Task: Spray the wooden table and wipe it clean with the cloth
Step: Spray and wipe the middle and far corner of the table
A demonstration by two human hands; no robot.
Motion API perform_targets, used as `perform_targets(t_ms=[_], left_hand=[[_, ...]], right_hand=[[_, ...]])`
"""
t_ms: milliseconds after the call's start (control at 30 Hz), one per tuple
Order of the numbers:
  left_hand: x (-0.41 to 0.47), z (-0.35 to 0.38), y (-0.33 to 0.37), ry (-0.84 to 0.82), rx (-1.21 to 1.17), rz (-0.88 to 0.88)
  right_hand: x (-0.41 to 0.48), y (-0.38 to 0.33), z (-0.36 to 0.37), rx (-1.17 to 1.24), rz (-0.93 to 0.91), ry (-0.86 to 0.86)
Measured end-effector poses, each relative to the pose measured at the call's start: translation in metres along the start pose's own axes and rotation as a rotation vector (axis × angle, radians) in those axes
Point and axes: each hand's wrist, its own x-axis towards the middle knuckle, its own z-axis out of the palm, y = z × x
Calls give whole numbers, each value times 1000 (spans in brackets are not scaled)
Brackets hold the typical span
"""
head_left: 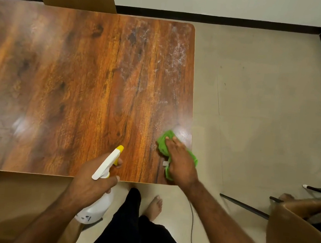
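Wooden table point(61, 70) shows white spray film point(175, 55) well ahead of the right hand point(179, 159), up toward the far corner. That hand lies flat, fingers straight, pressing the green cloth point(163, 141) down. Just beside it, the left hand point(90, 181) is wrapped round the spray bottle point(98, 208) neck. Suggest even palm pressure, overlapping passes pushed away along the grain, bottle off the wet patch

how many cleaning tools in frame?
2: spray bottle in the left hand, at the table edge; green cloth under the right hand, near-right corner. None apparently hidden.
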Motion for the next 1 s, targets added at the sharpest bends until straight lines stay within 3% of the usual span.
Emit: perform_targets(t_ms=[167, 233, 433, 500, 667, 767, 900, 1000], left_hand=[[10, -16, 7, -8, 36, 7], [15, -21, 11, 1, 45, 25], [24, -41, 20, 25, 91, 93], [26, -48, 20, 19, 95, 113], [29, -61, 20, 12, 80, 119], [30, -65, 19, -22, 80, 124], [34, -69, 16, -51, 107, 117], [37, -69, 15, -56, 108, 117]], right_hand=[[-35, -1, 20, 43, -374, -173], [-8, 11, 9, 25, -333, -153], [48, 5, -15, 18, 51, 26], [29, -16, -3, 24, 18, 6], [-7, -30, 16, 51, -293, -210], [22, -20, -2, 14, -235, -219], [61, -18, -17, 6, -30, -97], [43, -42, -3, 63, -71, -69]])
